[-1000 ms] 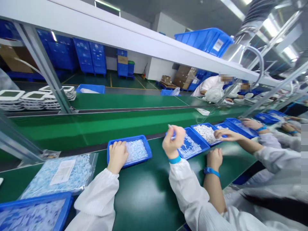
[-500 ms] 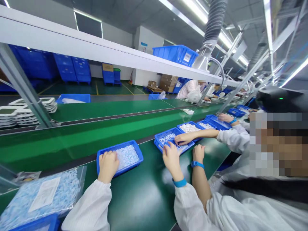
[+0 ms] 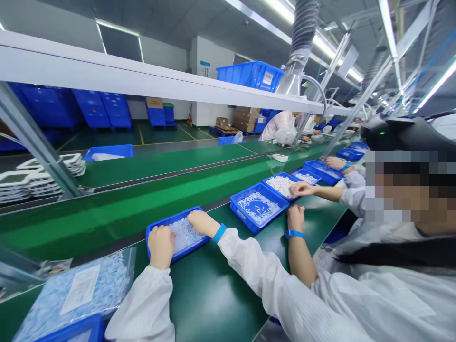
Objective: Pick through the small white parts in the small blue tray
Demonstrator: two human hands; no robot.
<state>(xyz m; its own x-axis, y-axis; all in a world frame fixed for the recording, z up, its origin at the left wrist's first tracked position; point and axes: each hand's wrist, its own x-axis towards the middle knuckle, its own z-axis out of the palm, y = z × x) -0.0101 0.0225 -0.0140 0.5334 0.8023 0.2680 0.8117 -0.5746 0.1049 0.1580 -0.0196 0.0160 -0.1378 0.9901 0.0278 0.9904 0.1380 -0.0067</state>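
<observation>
My left hand (image 3: pixel 161 246) is closed, its fingers curled over the left part of a blue bin (image 3: pixel 178 255); what it holds, if anything, is hidden. Small pale blue and white pieces (image 3: pixel 181 232) lie in this bin. My right hand (image 3: pixel 200 223), with a blue wristband, reaches into the bin's right end. Its fingers are bent down onto the pieces, pressed together, and the fingertips do not show. To the right stands a second blue bin (image 3: pixel 249 223) with white slender pieces (image 3: pixel 260 205).
A clear bag (image 3: pixel 103 289) of pale blue pieces lies at left, above another blue bin (image 3: pixel 94 327). A co-worker's hands (image 3: pixel 301 189) (image 3: pixel 296 218) are at right, one by a bin of white parts (image 3: pixel 280 184). Behind runs a green belt (image 3: pixel 117 204); a white shelf (image 3: pixel 153 78) crosses above.
My right hand has moved left from the second bin into the bin at my left hand. The co-worker's far hand has left the second bin for the one farther right.
</observation>
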